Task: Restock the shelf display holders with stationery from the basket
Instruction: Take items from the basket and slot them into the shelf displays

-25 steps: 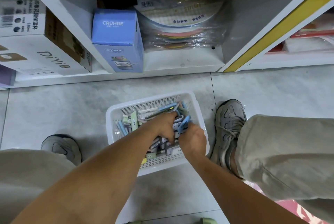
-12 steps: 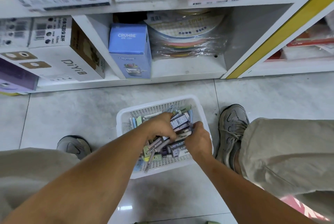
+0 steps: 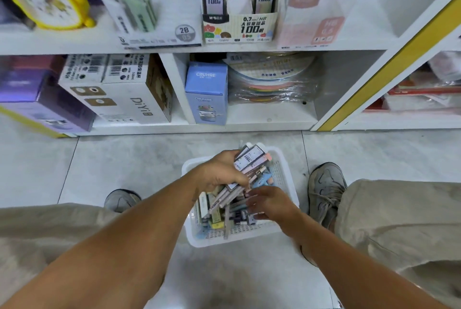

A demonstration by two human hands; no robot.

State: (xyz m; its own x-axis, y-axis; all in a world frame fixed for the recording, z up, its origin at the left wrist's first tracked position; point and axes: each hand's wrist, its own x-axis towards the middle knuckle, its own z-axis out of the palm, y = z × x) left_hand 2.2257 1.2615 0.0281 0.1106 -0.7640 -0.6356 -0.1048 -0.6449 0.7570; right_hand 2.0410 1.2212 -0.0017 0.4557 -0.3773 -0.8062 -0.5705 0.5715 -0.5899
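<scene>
A white perforated basket (image 3: 284,169) sits on the floor between my feet, holding several pencil-lead packs. My left hand (image 3: 219,171) grips a bundle of lead packs (image 3: 249,161) raised above the basket's far side. My right hand (image 3: 269,202) hovers low over the packs left in the basket, fingers loosely bent, and what it holds is unclear. On the shelf above stands a cardboard display holder (image 3: 239,26) marked 0.7 HB 100, with a few upright packs in it.
A blue CRUHRE box (image 3: 207,94) and bagged coloured discs (image 3: 274,79) fill the bottom shelf bay. A white DiYi box (image 3: 124,96) and purple boxes stand to the left. A yellow-edged shelf post (image 3: 389,69) rises at right. My shoes (image 3: 324,189) flank the basket.
My left hand has lifted a bundle of lead packs up out of the basket. My view has tilted up, bringing the upper shelf and its display holder into sight.
</scene>
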